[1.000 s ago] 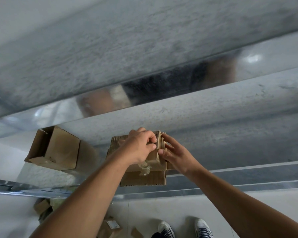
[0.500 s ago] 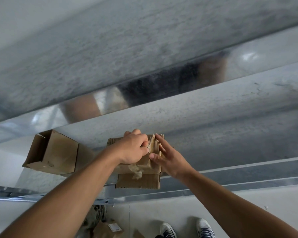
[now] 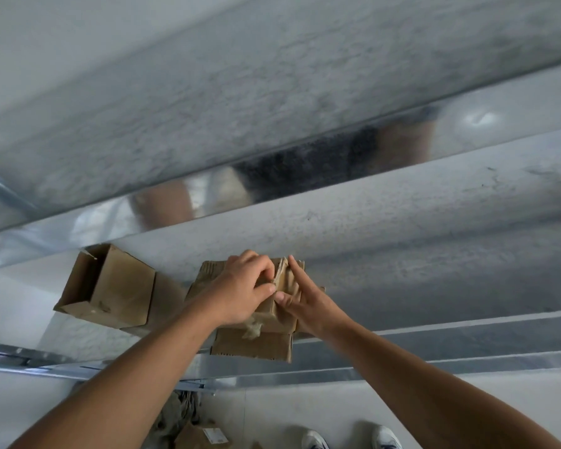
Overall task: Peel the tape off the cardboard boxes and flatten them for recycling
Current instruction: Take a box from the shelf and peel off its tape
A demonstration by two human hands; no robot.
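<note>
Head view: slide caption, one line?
Left hand pinches tape on a cardboard box, right hand steadies it; second box lies alongside.

**Both forearms**, bare, rise from the lower corners and converge at mid-frame. **Left hand** [image 3: 240, 293]: back of the hand toward the viewer, fingers curled, thumb and forefinger pinching a crumpled tape strip [image 3: 281, 274]. **Right hand** [image 3: 306, 307]: wrist angled inward, forefinger extended straight upward, thumb tip pressed flat on the cardboard box [image 3: 253, 346]. The two thumb tips lie just beside each other.
</note>
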